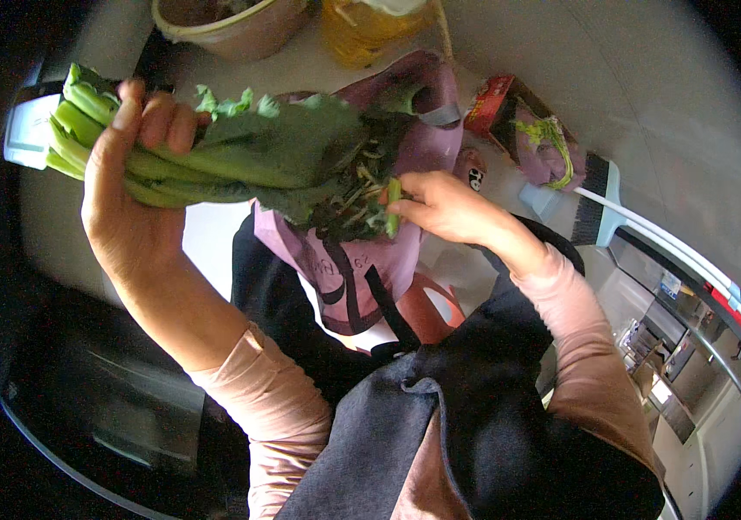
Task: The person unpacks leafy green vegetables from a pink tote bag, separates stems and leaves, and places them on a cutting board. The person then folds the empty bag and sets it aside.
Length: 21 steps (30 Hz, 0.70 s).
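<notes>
My left hand [130, 156] grips a bunch of leafy green vegetables [214, 162] around its thick pale stems, with the cut ends pointing to the upper left. The leaves reach right, over a pink bag [432, 146] with dark straps and printing on it. My right hand [442, 201] pinches a short green stem piece [394, 208] between thumb and fingers at the leafy end. Inside the bag, below the leaves, lies a tangle of leaves and thin stems [360, 188]. The bag's bottom is hidden.
A basin [240, 36] and a container of yellow liquid [370, 32] stand at the top. To the right are a red box [490, 107], a purple bag [542, 159] with a leafy stalk on it, a broom [594, 198] and a long white handle [682, 247].
</notes>
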{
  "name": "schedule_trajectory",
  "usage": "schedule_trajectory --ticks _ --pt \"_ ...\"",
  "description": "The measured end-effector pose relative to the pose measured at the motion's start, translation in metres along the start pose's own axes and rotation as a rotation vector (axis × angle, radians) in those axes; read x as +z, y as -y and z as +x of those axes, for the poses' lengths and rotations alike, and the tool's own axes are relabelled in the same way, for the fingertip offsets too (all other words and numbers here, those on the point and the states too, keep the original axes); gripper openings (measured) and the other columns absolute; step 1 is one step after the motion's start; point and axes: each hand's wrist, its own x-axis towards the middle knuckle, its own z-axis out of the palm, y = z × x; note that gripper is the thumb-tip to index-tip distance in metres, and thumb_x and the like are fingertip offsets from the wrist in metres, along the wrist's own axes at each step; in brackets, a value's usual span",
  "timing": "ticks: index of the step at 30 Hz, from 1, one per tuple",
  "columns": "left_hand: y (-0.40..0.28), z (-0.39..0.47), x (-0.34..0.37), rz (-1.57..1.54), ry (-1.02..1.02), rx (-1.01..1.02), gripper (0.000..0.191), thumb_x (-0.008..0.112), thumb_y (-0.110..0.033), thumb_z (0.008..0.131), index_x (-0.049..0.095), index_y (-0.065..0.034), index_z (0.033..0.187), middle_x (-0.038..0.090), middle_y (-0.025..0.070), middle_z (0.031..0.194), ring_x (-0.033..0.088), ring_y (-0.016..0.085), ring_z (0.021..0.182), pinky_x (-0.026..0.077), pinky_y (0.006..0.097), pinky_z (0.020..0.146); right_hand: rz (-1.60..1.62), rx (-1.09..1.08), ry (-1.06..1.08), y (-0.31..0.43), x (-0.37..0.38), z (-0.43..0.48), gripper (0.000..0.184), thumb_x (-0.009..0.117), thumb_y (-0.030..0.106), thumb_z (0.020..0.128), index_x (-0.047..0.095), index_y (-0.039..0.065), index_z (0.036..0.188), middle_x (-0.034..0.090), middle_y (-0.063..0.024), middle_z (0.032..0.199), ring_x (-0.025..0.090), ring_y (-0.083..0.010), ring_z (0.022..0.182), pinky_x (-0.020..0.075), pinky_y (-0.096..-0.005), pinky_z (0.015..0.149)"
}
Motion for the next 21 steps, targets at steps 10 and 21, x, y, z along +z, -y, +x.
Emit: schedule_trajectory --ticks 10,21 --pt "0.045 -0.013 0.051 0.45 0.235 -0.35 0.044 0.069 -0.029 0.074 0.05 -0.0008 0.102 0.057 0.0071 0.084 0.053 0.016 0.074 0.042 0.0274 0.068 0.947 -0.451 -0.198 0.061 -0.027 -0.032 0.028 0.05 0.015 0.091 0.05 -0.001 0.113 0.062 -0.0079 0.092 0.061 -0.0147 0.08 0.0527 -0.0256 0.067" --pt "0.09 -0.011 0.12 0.576 0.375 -0.536 0.067 0.077 -0.015 0.065 0.043 0.0025 0.12 0.059 0.0082 0.094 0.057 0.018 0.081 0.049 0.0299 0.07 1.155 -0.49 -0.371 0.013 -0.041 -0.065 0.026 0.052 0.012 0.09 0.051 -0.003 0.111 0.06 -0.0096 0.092 0.06 -0.0138 0.078 0.0538 -0.026 0.063"
